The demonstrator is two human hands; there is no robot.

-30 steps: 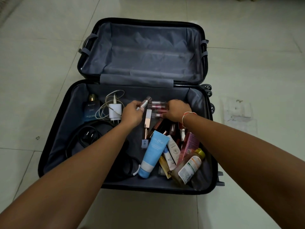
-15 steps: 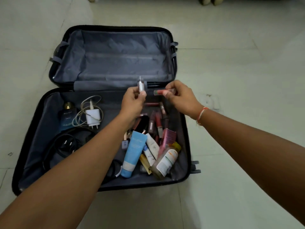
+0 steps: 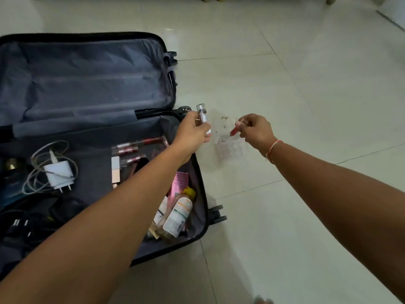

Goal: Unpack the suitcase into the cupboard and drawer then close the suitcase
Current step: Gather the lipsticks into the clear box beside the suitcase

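The scene is dim and slightly underexposed, with soft, even light and no hard shadows. The pale floor tiles (image 3: 306,95) are the brightest area and carry a faint sheen toward the top. The suitcase (image 3: 87,80) lining reads as murky grey-blue, and the black cables (image 3: 32,218) at its lower left sink into near-black (detail is lost there). Wide-angle distortion bows the tile seams and stretches both forearms toward the lower corners. Motion blur softens the small items gripped in the hands, and labels on the bottles are unreadable.
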